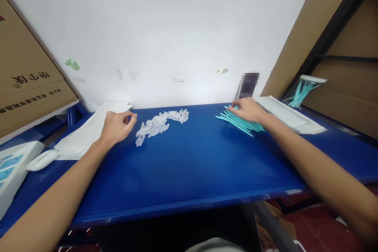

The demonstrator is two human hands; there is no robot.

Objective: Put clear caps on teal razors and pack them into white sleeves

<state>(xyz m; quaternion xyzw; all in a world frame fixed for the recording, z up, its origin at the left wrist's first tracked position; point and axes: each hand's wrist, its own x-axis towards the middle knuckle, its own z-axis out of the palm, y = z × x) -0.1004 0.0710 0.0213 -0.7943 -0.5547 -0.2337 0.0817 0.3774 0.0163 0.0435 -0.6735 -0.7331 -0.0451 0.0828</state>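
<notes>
On the blue table (177,169) lies a curved spread of small, whitish translucent pieces (156,124). My left hand (118,126) is just left of them, its fingers curled with thumb and index finger near each other; whatever they may hold is too small to make out. Thin turquoise sticks (242,125) lie in a loose pile at the right. My right hand (246,109) is over the back of that pile, fingers bent down to the sticks, and its fingertips are close together. Whether a stick is between them cannot be made out.
White paper or bags (85,134) lie at the left, beside a white mouse-shaped object (43,160) and a white tray (17,173). A clear packet (291,116), a jar of turquoise sticks (302,92) and a dark phone-like object (248,86) are at the right. A white wall stands behind.
</notes>
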